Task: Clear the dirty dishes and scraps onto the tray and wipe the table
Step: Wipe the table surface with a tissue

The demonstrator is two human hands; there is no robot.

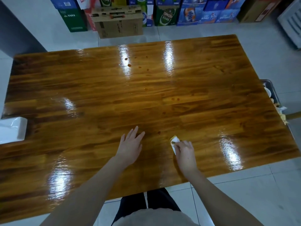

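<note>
Table (81,88): glossy wood, fills frame ctr.
L hand (130,145): laid flat on table, lower ctr, fingers straight.
R hand (185,154): just right of it, fingers curled round tissue (175,141), which is yellow-stained and pressed to table.
Spots (129,65): reddish, scattered ctr & upper ctr.
Tray (275,95): right edge, partly seen past table, scraps on it.
White box (11,130): left edge.

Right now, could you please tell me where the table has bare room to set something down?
The far left stretch, between the white box and the sauce drops, is bare, as is the right side beside the tray. The near middle is taken: left hand flat, right hand pinching a tissue.
</note>
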